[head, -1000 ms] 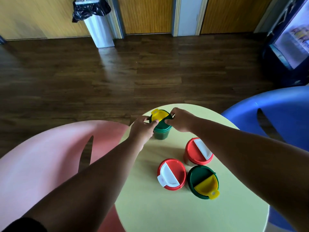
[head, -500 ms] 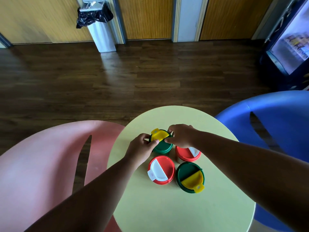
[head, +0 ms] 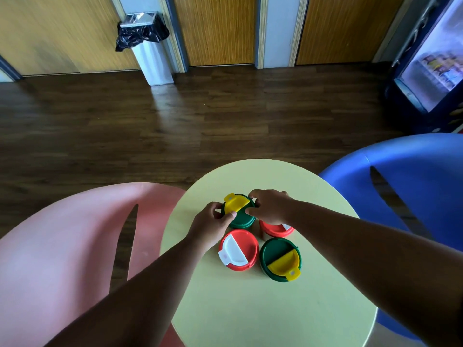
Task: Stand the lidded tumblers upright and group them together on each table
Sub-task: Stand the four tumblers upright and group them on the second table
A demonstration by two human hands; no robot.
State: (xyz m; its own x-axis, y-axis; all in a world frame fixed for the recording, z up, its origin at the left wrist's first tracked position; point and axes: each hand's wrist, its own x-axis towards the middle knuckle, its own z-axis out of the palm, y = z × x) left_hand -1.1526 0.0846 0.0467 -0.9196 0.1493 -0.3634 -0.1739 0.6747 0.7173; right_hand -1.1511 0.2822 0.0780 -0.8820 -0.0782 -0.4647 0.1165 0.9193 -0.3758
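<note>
Nearest on the yellow table (head: 250, 309) stand a green tumbler (head: 280, 262) and, just beside it, a red tumbler (head: 238, 249), both upright; behind the green one a second red tumbler (head: 275, 229) stands half hidden under the right wrist; beyond these the far green tumbler (head: 240, 214) is pinched at its lid rim by the left hand (head: 211, 225) and the right hand (head: 269, 206), fingers curled on either side; a second ago it stood well apart toward the table's far edge, now it sits just beside the other three, so this table's group looks complete.
</note>
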